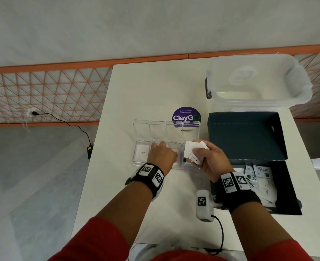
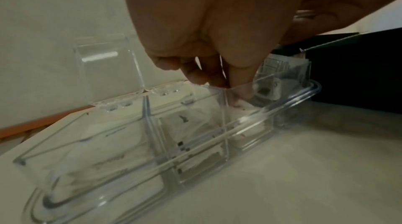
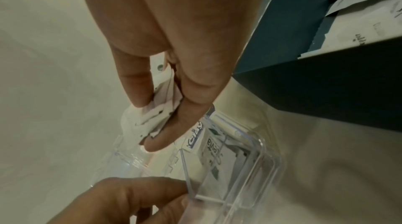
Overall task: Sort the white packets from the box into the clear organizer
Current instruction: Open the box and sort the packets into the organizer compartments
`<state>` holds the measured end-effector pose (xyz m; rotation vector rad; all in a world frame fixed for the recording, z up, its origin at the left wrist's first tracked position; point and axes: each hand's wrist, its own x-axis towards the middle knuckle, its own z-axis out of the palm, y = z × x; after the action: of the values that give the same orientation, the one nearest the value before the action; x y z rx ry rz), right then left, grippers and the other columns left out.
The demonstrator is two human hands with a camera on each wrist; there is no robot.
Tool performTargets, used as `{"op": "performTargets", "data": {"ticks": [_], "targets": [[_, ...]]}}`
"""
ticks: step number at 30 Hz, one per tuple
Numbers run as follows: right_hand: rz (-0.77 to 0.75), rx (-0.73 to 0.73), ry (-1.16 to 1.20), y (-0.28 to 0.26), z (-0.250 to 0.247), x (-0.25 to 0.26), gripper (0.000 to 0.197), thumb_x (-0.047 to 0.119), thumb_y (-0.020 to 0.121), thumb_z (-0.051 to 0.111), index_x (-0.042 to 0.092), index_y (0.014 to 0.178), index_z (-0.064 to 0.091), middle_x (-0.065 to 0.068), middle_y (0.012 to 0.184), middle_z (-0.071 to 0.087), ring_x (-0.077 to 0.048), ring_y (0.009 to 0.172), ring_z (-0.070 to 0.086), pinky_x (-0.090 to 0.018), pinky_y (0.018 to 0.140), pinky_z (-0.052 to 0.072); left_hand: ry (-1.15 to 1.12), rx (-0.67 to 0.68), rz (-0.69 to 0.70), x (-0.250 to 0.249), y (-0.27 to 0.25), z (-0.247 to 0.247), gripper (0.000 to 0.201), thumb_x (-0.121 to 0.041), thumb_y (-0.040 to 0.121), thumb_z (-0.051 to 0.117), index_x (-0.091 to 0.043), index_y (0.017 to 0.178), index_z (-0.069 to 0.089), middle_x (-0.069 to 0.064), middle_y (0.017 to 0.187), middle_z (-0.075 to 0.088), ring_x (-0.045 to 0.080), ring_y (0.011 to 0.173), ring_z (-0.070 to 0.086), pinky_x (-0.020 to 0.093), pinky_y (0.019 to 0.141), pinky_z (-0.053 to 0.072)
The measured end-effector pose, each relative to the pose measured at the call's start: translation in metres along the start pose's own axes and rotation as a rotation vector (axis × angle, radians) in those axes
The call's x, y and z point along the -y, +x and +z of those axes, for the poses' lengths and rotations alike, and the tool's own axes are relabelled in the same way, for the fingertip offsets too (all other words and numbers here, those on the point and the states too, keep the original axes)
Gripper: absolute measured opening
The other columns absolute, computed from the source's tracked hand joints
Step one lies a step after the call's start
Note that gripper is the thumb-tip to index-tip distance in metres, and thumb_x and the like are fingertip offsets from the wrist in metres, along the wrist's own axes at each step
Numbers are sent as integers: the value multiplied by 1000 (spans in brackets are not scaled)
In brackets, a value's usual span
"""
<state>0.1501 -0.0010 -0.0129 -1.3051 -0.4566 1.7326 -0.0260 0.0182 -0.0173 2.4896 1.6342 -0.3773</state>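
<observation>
Head view: the right hand pinches a small bunch of white packets just above the clear organizer. The left hand reaches down into a middle part, fingers bent; its grip is hidden. More packets lie in the box beside the organizer.

One clear plastic four-compartment organizer with four raised lids, one dark teal cardboard box, one translucent plastic storage tub, one round purple sticker, and two hands (loose white packets too overlapped to count).
</observation>
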Motion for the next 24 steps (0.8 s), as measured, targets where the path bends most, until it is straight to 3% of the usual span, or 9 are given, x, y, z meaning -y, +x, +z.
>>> {"op": "performTargets", "data": {"ticks": [5,8,10,11,16,20,24], "targets": [[13,30,2,-2,-1,3,24,-7,91,56,7,104,70,-18,98,71,-28,79,72,-33,61,59,-95,-62,-3,1,1,-6,27,-29,100,44,-27,109,68,2,107,58,26,104,50,40,89,35],[13,18,-18,-2,1,4,29,-8,89,59,10,107,70,-19,103,70,-29,83,72,-34,62,60,-667,-192,-111,5,-5,-24,23,-25,96,49,-22,108,69,-1,96,62,16,87,57,30,79,45],[8,11,-38,-1,2,4,30,-9,88,60,11,110,69,-17,104,70,-29,85,72,-38,66,61,-1079,-154,-171,5,-10,-38,15,-26,91,59,-28,101,69,-7,87,66,8,76,61,20,70,47],[8,20,-47,0,4,3,30,-9,88,61,10,109,69,-16,102,70,-28,83,72,-38,66,61,-1181,-126,-179,5,-11,-43,12,-26,87,64,-31,98,69,-8,83,66,6,73,63,18,68,49],[23,93,-66,-3,14,2,24,-9,89,60,3,109,67,-19,96,75,-29,78,73,-36,65,60,-1222,-194,-247,20,-16,-48,19,-19,84,70,-33,95,68,-6,84,67,9,74,64,28,78,54],[39,137,-135,-5,23,3,17,-7,85,67,3,99,70,-19,96,74,-29,78,73,-34,64,59,-1266,-235,-275,29,-26,-45,26,-18,86,68,-39,100,60,-8,89,70,4,77,65,22,77,50],[92,208,-275,-7,40,-1,16,-8,80,72,2,93,69,-12,91,74,-29,78,73,-37,64,59,-1223,-312,-301,42,-30,-51,23,-15,93,58,-38,97,56,-7,100,65,13,88,64,25,77,53]]}}
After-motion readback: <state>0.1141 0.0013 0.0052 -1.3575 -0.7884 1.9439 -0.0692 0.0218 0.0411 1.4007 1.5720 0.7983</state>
